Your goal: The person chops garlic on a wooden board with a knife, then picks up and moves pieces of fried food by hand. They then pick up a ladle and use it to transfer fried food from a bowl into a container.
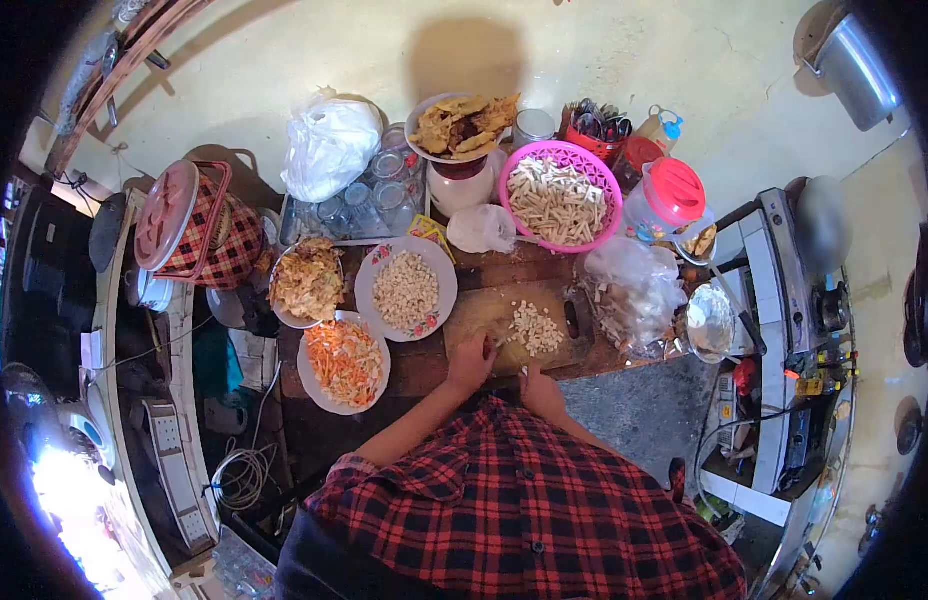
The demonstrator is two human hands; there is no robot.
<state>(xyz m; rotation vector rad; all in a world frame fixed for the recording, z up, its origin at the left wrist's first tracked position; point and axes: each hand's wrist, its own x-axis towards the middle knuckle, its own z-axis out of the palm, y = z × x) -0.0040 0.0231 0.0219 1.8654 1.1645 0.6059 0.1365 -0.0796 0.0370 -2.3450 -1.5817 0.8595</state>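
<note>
My left hand (471, 361) rests on the near part of a wooden cutting board (474, 312), its fingers curled together; whatever is under them is too small to make out. At the board's near edge, my right hand (541, 390) is closed, with a small pale bit showing at its fingertips; the rest of what it grips is hidden. A loose heap of pale diced pieces (537, 329) lies on the board just beyond both hands. Left of the board, a white flowered plate (370, 272) holds more of the same dice.
A pink basket (613, 218) of pale cut sticks stands behind the board. Clear plastic bags (634, 285) lie to the right. Shredded carrot and cabbage (344, 362) and fried food (308, 281) sit in dishes on the left. A stove (784, 260) is at far right.
</note>
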